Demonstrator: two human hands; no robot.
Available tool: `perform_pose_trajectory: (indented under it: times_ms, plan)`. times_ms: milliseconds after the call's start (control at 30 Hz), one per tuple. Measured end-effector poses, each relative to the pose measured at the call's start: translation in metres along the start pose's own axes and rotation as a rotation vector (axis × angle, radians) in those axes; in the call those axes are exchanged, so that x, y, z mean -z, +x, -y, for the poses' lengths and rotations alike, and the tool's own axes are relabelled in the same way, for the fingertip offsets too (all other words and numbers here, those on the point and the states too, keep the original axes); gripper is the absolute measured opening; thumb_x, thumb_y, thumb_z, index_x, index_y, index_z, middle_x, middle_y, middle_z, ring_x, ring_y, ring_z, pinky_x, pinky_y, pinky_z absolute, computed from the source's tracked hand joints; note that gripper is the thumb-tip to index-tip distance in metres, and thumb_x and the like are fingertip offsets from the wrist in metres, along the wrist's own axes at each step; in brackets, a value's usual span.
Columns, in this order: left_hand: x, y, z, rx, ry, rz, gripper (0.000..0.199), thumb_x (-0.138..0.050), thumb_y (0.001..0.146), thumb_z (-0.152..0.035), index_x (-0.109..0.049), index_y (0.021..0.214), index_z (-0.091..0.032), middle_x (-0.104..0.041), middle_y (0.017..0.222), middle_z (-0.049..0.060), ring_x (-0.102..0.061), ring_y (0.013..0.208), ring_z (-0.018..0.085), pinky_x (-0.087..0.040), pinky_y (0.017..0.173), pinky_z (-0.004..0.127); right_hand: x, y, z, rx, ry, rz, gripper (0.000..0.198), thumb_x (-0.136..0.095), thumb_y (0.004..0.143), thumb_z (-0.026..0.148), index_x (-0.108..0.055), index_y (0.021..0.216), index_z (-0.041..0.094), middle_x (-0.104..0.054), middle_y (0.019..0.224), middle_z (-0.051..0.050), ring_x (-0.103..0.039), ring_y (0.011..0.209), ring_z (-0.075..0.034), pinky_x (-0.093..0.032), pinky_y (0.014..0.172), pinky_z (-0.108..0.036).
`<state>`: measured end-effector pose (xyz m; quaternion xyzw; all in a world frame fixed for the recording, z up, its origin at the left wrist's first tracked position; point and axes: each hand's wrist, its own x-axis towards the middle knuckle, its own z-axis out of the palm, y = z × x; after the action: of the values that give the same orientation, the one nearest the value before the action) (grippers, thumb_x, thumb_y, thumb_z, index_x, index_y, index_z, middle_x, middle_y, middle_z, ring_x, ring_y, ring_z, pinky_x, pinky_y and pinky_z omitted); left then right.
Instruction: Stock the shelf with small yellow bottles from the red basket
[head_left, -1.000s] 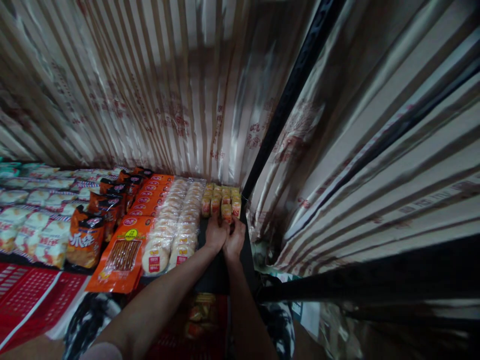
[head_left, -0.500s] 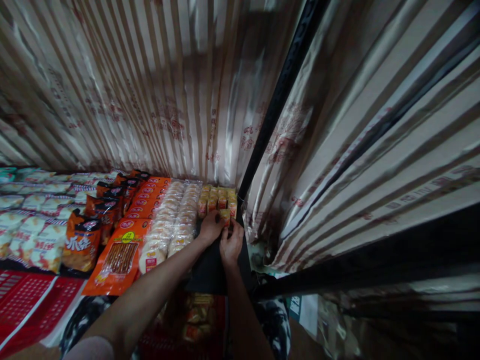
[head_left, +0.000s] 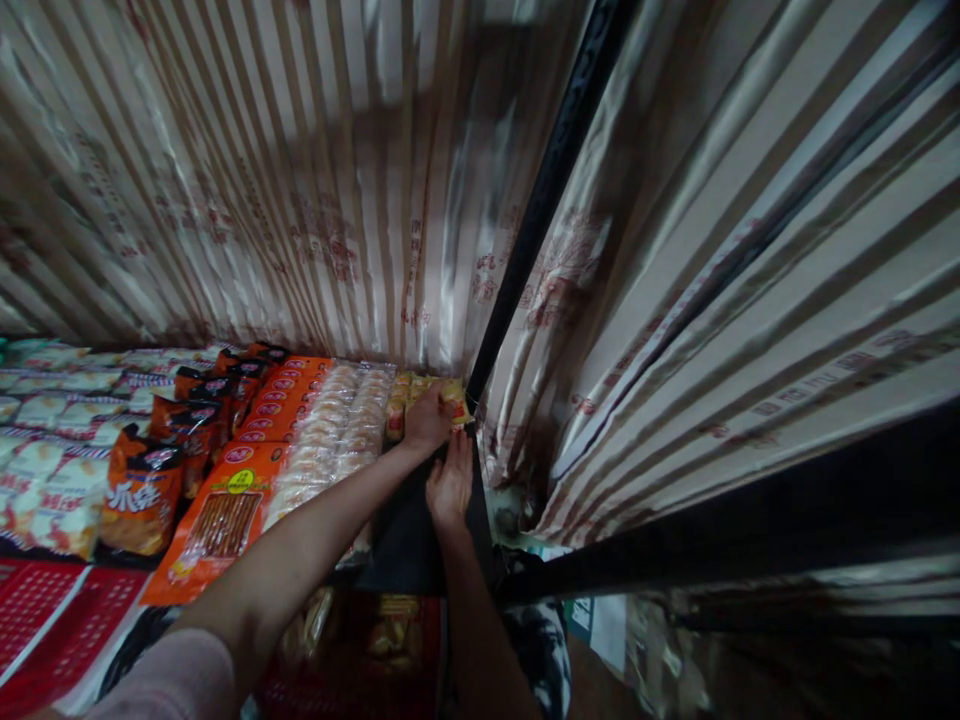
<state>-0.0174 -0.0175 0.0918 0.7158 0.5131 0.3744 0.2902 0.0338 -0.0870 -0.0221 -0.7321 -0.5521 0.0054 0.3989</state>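
My left hand lies over a cluster of small yellow-and-red snack packs at the back corner of a black shelf. Its fingers look stretched out on top of the packs, partly blurred. Below it my right hand is open, fingers straight and close together, with the tips against the front of the packs. Left of the packs stand rows of round white crackers in clear wrap, partly behind my left forearm.
Orange snack bags, orange-and-black bags and white packets fill the shelf leftward. A black post rises at the corner before striped curtain-like sheeting. Red crates stand below, one holding yellow packs.
The yellow pack between my hands has moved back against the others. My left hand has shifted forward over the packs, and my right hand's fingers have straightened. The view has turned slightly right.
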Motion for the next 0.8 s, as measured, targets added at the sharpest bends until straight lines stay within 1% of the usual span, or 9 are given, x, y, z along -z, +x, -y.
perform_pose_trajectory:
  times_ms: [100, 167, 267, 367, 467, 567, 700, 800]
  plan:
    - [0.0, 0.007, -0.003, -0.046, 0.019, 0.005, 0.037, -0.047, 0.082, -0.015, -0.049, 0.118, -0.021, -0.063, 0.1, 0.003, -0.059, 0.087, 0.015, -0.045, 0.081, 0.027, -0.004, 0.006, 0.0, -0.031, -0.022, -0.007, 0.057, -0.036, 0.081, 0.018, -0.034, 0.136, 0.004, -0.026, 0.146, -0.019, -0.015, 0.137, -0.026, -0.028, 0.105, -0.045]
    - [-0.001, 0.011, -0.005, -0.074, 0.02, 0.003, 0.036, -0.047, 0.081, -0.013, -0.05, 0.116, -0.02, -0.063, 0.101, 0.004, -0.058, 0.091, 0.016, -0.045, 0.084, 0.028, -0.007, 0.009, 0.001, -0.044, -0.022, -0.006, 0.056, -0.037, 0.082, 0.02, -0.035, 0.136, 0.006, -0.024, 0.147, -0.018, -0.015, 0.137, -0.028, -0.029, 0.104, -0.046]
    - [-0.002, 0.018, -0.008, -0.086, 0.015, 0.002, 0.035, -0.047, 0.08, -0.011, -0.052, 0.114, -0.018, -0.061, 0.103, 0.006, -0.057, 0.094, 0.017, -0.044, 0.087, 0.029, -0.009, 0.012, 0.002, -0.056, -0.038, 0.015, 0.056, -0.035, 0.083, 0.02, -0.033, 0.137, 0.007, -0.023, 0.148, -0.017, -0.015, 0.137, -0.027, -0.031, 0.103, -0.045]
    - [-0.003, 0.024, -0.011, -0.101, 0.04, 0.025, 0.035, -0.047, 0.079, -0.01, -0.055, 0.112, -0.018, -0.06, 0.105, 0.007, -0.056, 0.096, 0.018, -0.043, 0.09, 0.03, -0.01, 0.012, 0.004, -0.052, -0.077, 0.053, 0.056, -0.032, 0.084, 0.018, -0.032, 0.138, 0.004, -0.023, 0.148, -0.017, -0.014, 0.138, -0.026, -0.032, 0.103, -0.043]
    - [-0.004, 0.03, -0.013, -0.114, 0.094, 0.079, 0.038, -0.046, 0.079, -0.008, -0.055, 0.113, -0.021, -0.058, 0.109, 0.006, -0.056, 0.098, 0.017, -0.043, 0.092, 0.029, -0.01, 0.012, 0.005, -0.032, -0.095, 0.081, 0.055, -0.03, 0.084, 0.016, -0.032, 0.138, 0.005, -0.024, 0.148, -0.015, -0.014, 0.138, -0.024, -0.033, 0.102, -0.043]
    - [-0.007, 0.036, -0.013, -0.132, 0.137, 0.15, 0.041, -0.043, 0.08, -0.008, -0.056, 0.115, -0.023, -0.057, 0.112, 0.004, -0.055, 0.101, 0.016, -0.042, 0.092, 0.026, -0.01, 0.011, 0.006, -0.045, -0.1, 0.085, 0.056, -0.029, 0.084, 0.015, -0.03, 0.14, 0.007, -0.023, 0.148, -0.012, -0.015, 0.138, -0.024, -0.034, 0.1, -0.044]
    - [-0.016, 0.041, -0.01, -0.174, 0.187, 0.227, 0.041, -0.041, 0.08, -0.008, -0.058, 0.113, -0.025, -0.059, 0.107, 0.004, -0.057, 0.093, 0.016, -0.044, 0.086, 0.025, -0.009, 0.011, 0.007, -0.056, -0.123, 0.1, 0.056, -0.03, 0.083, 0.014, -0.032, 0.139, 0.006, -0.023, 0.148, -0.013, -0.015, 0.138, -0.024, -0.032, 0.102, -0.042]
    - [-0.021, 0.041, -0.011, -0.21, 0.165, 0.289, 0.035, -0.045, 0.078, -0.01, -0.064, 0.104, -0.024, -0.062, 0.099, 0.004, -0.059, 0.086, 0.017, -0.045, 0.08, 0.026, -0.008, 0.01, 0.008, -0.043, -0.132, 0.114, 0.055, -0.03, 0.083, 0.014, -0.035, 0.137, 0.004, -0.025, 0.147, -0.015, -0.015, 0.138, -0.024, -0.031, 0.103, -0.042]
